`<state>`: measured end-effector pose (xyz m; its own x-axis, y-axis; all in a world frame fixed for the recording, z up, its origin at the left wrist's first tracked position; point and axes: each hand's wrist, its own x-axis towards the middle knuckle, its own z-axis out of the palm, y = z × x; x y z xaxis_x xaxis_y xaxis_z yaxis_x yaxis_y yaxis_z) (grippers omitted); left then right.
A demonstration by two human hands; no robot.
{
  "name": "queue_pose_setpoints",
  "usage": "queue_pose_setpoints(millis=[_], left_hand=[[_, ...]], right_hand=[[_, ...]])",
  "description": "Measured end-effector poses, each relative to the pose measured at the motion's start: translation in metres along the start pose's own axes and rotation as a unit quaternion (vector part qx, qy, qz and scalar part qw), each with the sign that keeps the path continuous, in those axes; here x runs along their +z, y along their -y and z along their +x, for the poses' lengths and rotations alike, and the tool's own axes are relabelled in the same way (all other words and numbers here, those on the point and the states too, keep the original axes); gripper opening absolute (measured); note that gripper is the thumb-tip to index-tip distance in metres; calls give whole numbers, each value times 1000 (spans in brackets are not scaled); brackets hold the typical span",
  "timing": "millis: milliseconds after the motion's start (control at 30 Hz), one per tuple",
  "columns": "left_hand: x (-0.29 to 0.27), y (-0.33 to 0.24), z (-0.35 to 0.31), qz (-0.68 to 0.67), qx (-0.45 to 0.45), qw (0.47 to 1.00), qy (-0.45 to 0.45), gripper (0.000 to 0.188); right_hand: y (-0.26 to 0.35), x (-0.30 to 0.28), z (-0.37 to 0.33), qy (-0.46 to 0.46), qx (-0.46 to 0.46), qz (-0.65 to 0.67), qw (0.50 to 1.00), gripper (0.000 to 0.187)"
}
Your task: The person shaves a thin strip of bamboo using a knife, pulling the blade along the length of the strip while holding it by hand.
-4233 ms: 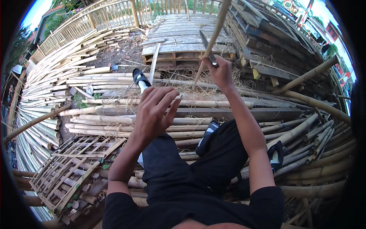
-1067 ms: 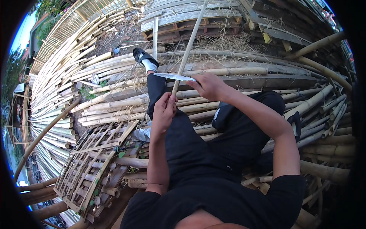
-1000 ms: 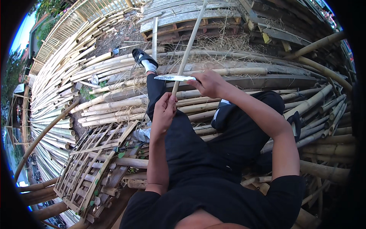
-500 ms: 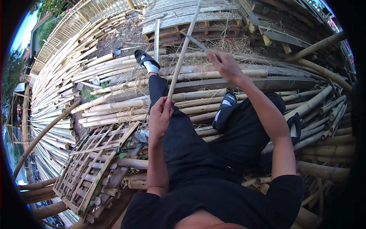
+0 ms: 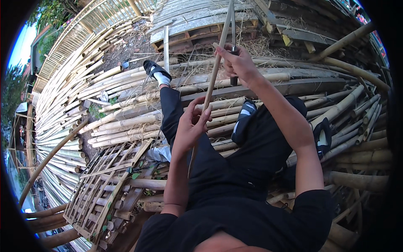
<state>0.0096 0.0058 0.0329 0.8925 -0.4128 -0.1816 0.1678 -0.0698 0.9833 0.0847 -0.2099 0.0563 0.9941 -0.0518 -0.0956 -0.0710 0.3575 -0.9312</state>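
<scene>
A long bamboo strip (image 5: 214, 75) is held aslant above the dark trousers (image 5: 210, 168); it is probably light, springy and splintery along the edges, best gripped by its flat faces near the middle. It is loosely encircled by the left hand (image 5: 191, 126); a knife (image 5: 234, 80) is clasped in the right hand (image 5: 240, 65), a digit laid across the strip. Bamboo poles (image 5: 130, 124) are stacked below, short of the wooden pallet's (image 5: 189, 29) near edge.

- Strip (image 5: 213, 80): pale tan, long and narrow, tilted, its upper end leaning right; runs past the right hand (image 5: 240, 66) and left hand (image 5: 189, 128).
- Knife (image 5: 234, 35): dark handle in the right hand, slim blade upward, just beside the strip.
</scene>
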Motion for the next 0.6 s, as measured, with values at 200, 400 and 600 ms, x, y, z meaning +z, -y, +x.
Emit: queue_pose_setpoints(millis=[200, 400, 600], left_hand=[[-11, 3, -16, -5, -83, 996, 45, 25], [-10, 7, -8, 73, -5, 997, -22, 27], [-20, 7, 6, 29, 23, 999, -36, 25]], right_hand=[[16, -16, 5, -36, -48, 27, 998, 23], [1, -12, 7, -72, -79, -305, 947, 46], [-22, 16, -24, 54, -168, -479, 860, 45]])
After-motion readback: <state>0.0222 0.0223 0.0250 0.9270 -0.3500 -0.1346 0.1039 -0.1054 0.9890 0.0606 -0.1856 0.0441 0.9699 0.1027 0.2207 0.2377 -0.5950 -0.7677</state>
